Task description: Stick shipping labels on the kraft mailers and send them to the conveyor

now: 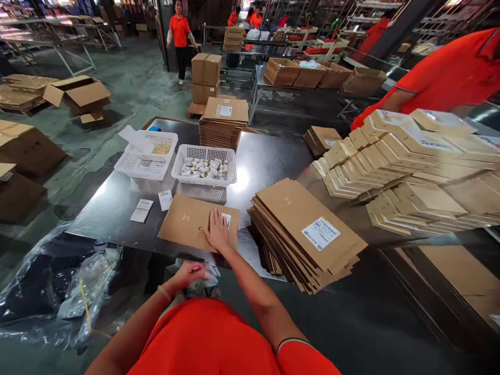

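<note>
My right hand (pixel 216 232) lies flat with fingers spread on a flat cardboard carton (pixel 183 221) at the table's front edge. Its fingers partly cover a white printed label (pixel 227 221) on that carton. My left hand (pixel 191 273) is closed in front of the edge, near my body. Clear, crumpled film (pixel 213 274) shows beside its fingers; whether they grip it is hard to make out. To the right, flattened cartons (pixel 291 208) lie in a fanned stack, the top one bearing a white label (pixel 321 233). Left of the carton are white printed cards (pixel 142 210).
White plastic baskets (pixel 175 169) stand at mid-table, one with small white-and-gold parts. Behind them rises another flattened-carton stack (pixel 224 117). Pale wooden pieces (pixel 390 156) are piled at right, near a co-worker in orange (pixel 441 67). Plastic-wrapped material (pixel 86 281) lies lower left.
</note>
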A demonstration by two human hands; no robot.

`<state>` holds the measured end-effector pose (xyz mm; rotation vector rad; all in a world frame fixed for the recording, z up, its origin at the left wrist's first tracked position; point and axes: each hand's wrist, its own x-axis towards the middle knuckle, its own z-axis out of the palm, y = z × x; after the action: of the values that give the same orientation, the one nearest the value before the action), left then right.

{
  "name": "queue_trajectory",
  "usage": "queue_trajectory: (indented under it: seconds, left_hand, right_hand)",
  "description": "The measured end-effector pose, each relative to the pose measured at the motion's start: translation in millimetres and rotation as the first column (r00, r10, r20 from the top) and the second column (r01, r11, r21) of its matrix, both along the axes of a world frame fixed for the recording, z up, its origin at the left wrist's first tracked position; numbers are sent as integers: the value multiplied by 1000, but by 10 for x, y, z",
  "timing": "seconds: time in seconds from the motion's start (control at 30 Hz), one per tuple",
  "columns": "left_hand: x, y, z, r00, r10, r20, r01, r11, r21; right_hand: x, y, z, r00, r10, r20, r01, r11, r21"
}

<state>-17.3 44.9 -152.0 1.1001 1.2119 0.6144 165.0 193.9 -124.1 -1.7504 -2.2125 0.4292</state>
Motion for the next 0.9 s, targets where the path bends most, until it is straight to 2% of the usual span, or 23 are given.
queue_trajectory:
  seconds: [0.07, 0.13, 0.17, 0.23, 0.3, 0.37, 0.43, 0.47, 0.53, 0.6, 0.63, 0.67, 0.73, 0.77, 0.8, 0.83, 0.87, 0.9]
  left_hand:
    - [47, 165, 130, 999, -22, -36, 25, 997, 77]
    - [109, 319, 284, 989, 42, -144, -14, 982, 190]
    - [138, 381, 358, 965, 78, -251, -18, 972, 234]
    - [176, 469, 478, 874, 113, -473, 10, 968, 249]
    - [180, 516, 547, 784, 71, -617, 54, 982, 182]
    - [145, 542, 573, 738, 25, -674, 85, 988, 130]
    - [83, 564, 580, 728, -4, -686, 109, 988, 109]
    - [50, 573, 582, 760, -4, -650, 110, 986, 123]
    - [0, 583, 589, 886, 23, -463, 82, 975, 206]
    - [-16, 568, 604, 980, 49, -194, 7, 961, 276]
    - [-9, 551, 617, 995, 54, -82, -28, 959, 281]
    - [5, 527, 634, 998, 55, -4, -52, 962, 270]
    - [51, 470, 685, 997, 48, 62, -61, 973, 221]
    - [80, 440, 720, 996, 37, 79, -52, 978, 201]
    - [112, 412, 763, 995, 20, 99, -38, 981, 188]
    - [147, 387, 814, 992, 0, 128, -23, 983, 180]
    - [185, 369, 871, 987, -20, 158, -7, 985, 171]
    - [225, 360, 934, 982, -34, 186, 3, 987, 163]
  right_hand:
    - [155, -35, -22, 986, -166, 2, 166, 986, -28]
    - [420, -87, -32, 919, -394, -21, 394, 919, -15]
    - [549, -128, -35, 887, -461, -32, 460, 888, -16]
    - [724, -233, -42, 872, -487, -53, 485, 873, -56]
    - [743, -340, -42, 871, -480, -108, 470, 877, -102]
    - [639, -408, -22, 821, -510, -256, 495, 860, -127]
    - [515, -416, 36, 713, -540, -448, 520, 835, -179]
    - [487, -401, 80, 660, -543, -520, 515, 830, -214]
    - [574, -354, 198, 559, -537, -632, 497, 827, -263]
    - [905, -326, 348, 439, -521, -732, 558, 797, -232]
    - [1160, -332, 433, 357, -506, -785, 620, 757, -206]
    - [1456, -356, 523, 272, -488, -830, 699, 692, -178]
    - [2090, -453, 713, 155, -506, -848, 828, 535, -168]
    - [2374, -522, 809, 130, -526, -841, 875, 460, -153]
    - [2602, -599, 899, 146, -560, -815, 909, 402, -113]
    - [2751, -680, 979, 186, -590, -786, 928, 368, -57]
    - [2805, -762, 1043, 241, -611, -754, 931, 366, 1]
    - [2757, -841, 1084, 315, -618, -720, 909, 414, 42]
